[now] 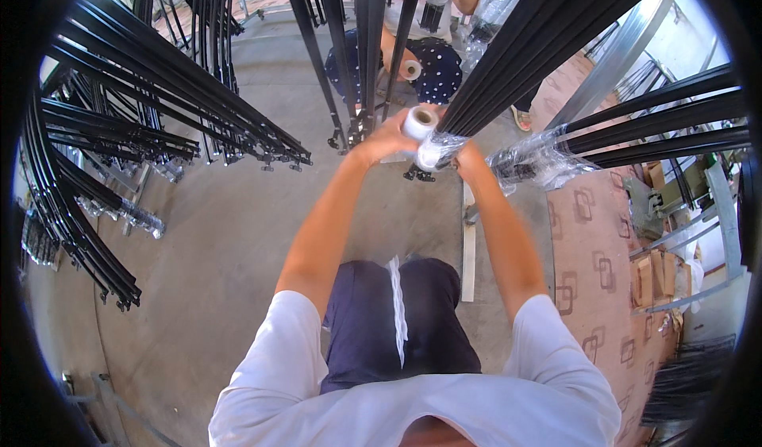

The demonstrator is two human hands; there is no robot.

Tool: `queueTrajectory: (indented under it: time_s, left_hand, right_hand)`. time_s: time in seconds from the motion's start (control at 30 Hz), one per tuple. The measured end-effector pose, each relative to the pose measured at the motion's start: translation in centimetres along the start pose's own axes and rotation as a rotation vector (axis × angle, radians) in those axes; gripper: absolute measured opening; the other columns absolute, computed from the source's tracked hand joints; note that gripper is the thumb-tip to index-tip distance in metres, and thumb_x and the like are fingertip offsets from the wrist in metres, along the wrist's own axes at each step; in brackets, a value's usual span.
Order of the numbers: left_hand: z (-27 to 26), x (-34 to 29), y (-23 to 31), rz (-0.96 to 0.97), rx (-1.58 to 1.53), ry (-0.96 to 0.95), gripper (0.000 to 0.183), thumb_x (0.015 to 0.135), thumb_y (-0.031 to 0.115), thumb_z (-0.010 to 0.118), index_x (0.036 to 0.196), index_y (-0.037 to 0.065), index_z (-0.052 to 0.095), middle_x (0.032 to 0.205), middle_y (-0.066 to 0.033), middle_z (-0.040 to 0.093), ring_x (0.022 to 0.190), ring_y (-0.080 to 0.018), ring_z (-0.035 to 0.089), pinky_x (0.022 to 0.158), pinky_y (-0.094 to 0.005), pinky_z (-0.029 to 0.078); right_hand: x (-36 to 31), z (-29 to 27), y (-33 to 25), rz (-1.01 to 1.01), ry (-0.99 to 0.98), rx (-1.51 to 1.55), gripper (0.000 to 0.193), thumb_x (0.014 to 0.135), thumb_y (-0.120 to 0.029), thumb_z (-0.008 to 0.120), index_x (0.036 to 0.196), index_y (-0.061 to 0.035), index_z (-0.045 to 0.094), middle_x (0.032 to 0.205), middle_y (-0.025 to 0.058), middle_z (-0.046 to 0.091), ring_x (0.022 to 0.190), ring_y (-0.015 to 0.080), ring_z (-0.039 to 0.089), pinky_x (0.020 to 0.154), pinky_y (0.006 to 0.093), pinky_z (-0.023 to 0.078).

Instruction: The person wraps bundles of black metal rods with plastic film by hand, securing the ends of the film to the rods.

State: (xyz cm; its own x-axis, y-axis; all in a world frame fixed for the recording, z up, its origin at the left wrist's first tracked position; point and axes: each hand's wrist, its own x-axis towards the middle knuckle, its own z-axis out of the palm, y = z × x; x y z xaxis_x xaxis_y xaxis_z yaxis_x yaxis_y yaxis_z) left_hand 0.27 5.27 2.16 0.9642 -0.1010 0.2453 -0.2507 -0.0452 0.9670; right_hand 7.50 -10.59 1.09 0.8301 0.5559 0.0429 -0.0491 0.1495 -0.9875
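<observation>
Far out to my left, black rails [159, 74] fan across the floor [222, 233]. My left hand [386, 139] grips a film roll [419, 121] against the wrapped end of a rail bundle [508, 50]. My right hand [468, 159] clasps that bundle just below the wrap [439, 150]; another person's roll [410, 70] sits beyond my hands.

arms: both raised to 12 o'clock | left hand [386, 139]: fingers curled shut, gripping | right hand [467, 157]: closed, just right of left
</observation>
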Motion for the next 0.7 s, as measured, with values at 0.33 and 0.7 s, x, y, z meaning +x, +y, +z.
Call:
queueTrajectory:
  time_s: [0.33, 0.7]
  left_hand:
    - [1.6, -1.2, 0.6, 0.063, -0.127, 0.019, 0.06, 0.046, 0.003, 0.059, 0.105, 0.004, 0.05, 0.096, -0.0042, 0.055, 0.092, -0.0149, 0.051, 0.081, -0.0266, 0.04]
    - [2.5, -4.5, 1.3, 0.078, -0.024, -0.078, 0.051, 0.036, 0.004, 0.063, 0.087, 0.007, 0.056, 0.082, 0.0017, 0.052, 0.077, -0.01, 0.047, 0.072, -0.0227, 0.039]
  right_hand:
    - [-5.6, 0.4, -1.3, -0.415, -0.119, -0.187, 0.047, 0.06, -0.009, 0.075, 0.1, -0.0008, 0.051, 0.089, 0.0031, 0.057, 0.075, 0.0091, 0.055, 0.062, 0.025, 0.046]
    - [-7.2, -0.2, -1.6, -0.348, -0.001, -0.286, 0.024, 0.059, -0.01, 0.072, 0.079, 0.0008, 0.062, 0.074, 0.0033, 0.062, 0.067, 0.0087, 0.057, 0.062, 0.0248, 0.046]
